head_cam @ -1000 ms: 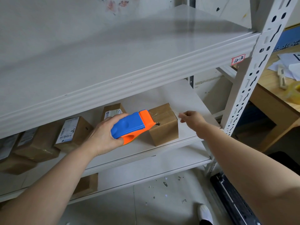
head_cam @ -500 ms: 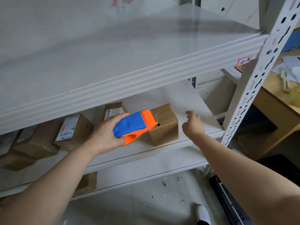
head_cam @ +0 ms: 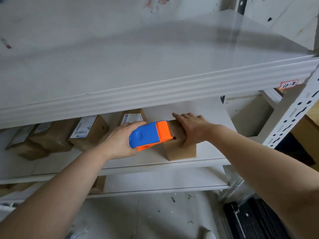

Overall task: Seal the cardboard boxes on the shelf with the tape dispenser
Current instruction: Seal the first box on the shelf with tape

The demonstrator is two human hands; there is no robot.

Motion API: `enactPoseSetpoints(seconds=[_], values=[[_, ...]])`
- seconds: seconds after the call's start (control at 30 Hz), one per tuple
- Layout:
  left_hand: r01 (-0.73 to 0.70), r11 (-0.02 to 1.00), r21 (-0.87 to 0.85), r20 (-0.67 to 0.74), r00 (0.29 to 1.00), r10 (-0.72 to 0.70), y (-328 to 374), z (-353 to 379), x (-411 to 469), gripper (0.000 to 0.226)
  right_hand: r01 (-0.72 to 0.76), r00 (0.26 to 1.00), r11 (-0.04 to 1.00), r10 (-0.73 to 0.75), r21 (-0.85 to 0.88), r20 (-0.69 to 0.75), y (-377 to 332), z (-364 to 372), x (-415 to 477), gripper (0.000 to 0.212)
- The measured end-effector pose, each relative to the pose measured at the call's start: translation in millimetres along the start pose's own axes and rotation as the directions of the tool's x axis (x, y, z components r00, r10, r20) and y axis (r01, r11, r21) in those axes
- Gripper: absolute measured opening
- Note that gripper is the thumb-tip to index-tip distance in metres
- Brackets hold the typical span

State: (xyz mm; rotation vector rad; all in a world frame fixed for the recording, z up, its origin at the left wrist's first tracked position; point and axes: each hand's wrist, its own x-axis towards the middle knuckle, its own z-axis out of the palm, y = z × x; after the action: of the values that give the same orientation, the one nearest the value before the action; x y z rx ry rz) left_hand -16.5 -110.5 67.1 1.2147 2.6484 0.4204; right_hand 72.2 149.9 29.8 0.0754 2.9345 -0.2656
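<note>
Currently I see the left hand (head_cam: 119, 142) wrapped around the blue body of the tape dispenser (head_cam: 148, 135), with its orange nose set against the near left top edge of the cardboard box (head_cam: 179, 150). The right hand (head_cam: 191, 128) lies flat on top of that same box, fingers straight and pointing toward the back of the shelf (head_cam: 155, 167), gripping nothing. The box stands near the front edge of the middle shelf, between my two hands, with the dispenser touching it from the left. Further left on the same shelf stands a labelled box (head_cam: 86, 133), and another box (head_cam: 132, 116) sits just behind the dispenser.
</note>
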Motion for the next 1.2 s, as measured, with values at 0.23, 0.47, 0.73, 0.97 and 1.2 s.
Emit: enactPoseSetpoints(seconds=[0.23, 0.47, 0.73, 0.97, 1.2], values=[[0.051, 0.995, -0.085, -0.008, 0.999, -0.052, -12, -13, -3, 0.084, 0.011, 0.995, 0.997, -0.003, 0.078, -0.101, 8, 13, -2, 0.109], [0.093, 0.979, -0.181, 0.011, 0.996, -0.092, -34, -17, -15, 0.078, -0.056, 0.991, 0.989, 0.072, 0.138, -0.109, 14, 14, -12, 0.111], [0.067, 0.963, -0.261, -0.031, 0.996, -0.078, -46, -17, -23, 0.082, -0.103, 0.989, 0.991, 0.112, 0.09, -0.093, 12, 13, -17, 0.116], [0.069, 0.96, -0.27, -0.038, 0.996, -0.082, -55, -7, -23, 0.081, -0.086, 0.993, 0.996, 0.089, 0.037, -0.081, 5, 13, -14, 0.117], [0.079, 0.964, -0.254, -0.019, 0.996, -0.086, -47, 7, -15, 0.078, -0.068, 0.998, 0.994, 0.066, -0.083, -0.023, 3, 12, -16, 0.123]])
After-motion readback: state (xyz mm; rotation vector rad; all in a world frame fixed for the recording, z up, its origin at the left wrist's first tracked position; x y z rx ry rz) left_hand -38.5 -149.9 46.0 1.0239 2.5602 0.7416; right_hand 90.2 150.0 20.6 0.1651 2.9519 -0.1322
